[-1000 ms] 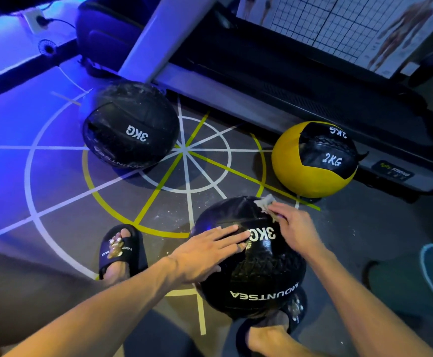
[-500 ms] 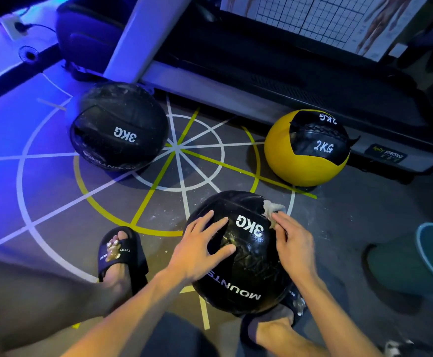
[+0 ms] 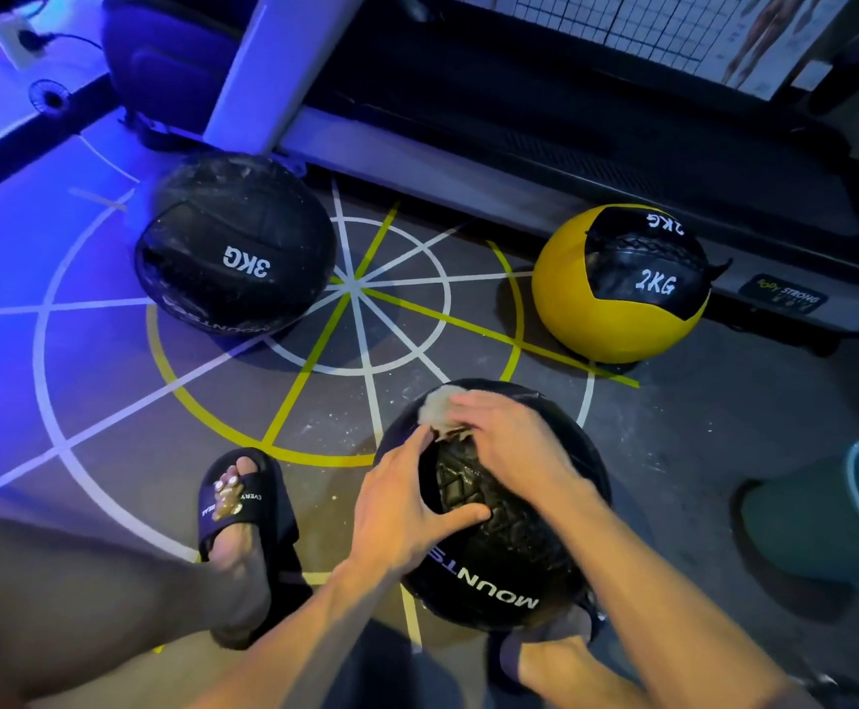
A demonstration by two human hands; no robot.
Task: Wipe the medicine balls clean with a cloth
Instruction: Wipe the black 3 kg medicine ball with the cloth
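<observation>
- A dim gym corner under blue light: a grey floor [image 3: 698, 442] painted with white and yellow rings and spokes, and a dark machine base [image 3: 519, 161] running along the back.
- 3 medicine balls sit on the floor. A black 3KG ball [image 3: 235, 248] lies at the left of the painted circle, a yellow 2KG ball [image 3: 616, 294] stands at the right just beside the machine base, and the near black ball [image 3: 499, 534] rests close to the person, between their feet in slide sandals [image 3: 243, 509].
- The right hand [image 3: 509, 442] lies over the top of the near black ball with its fingers curled onto a small pale cloth [image 3: 440, 409], pressing it against the ball's upper far side.
- The left hand [image 3: 407, 509] rests on the ball's left face, fingers spread and fairly straight, thumb laid across the textured panel; it steadies the ball and grips nothing.
- Judged step: wiping the top of the near ball, with the other 2 balls not being handled.
- Next move, as I judge it: the left hand would need to turn the ball so the lettered lower side comes up, while the cloth stays pressed flat enough to rub into the textured panel.
- A teal bucket [image 3: 826, 514] stands at the right edge, well apart from the ball.
</observation>
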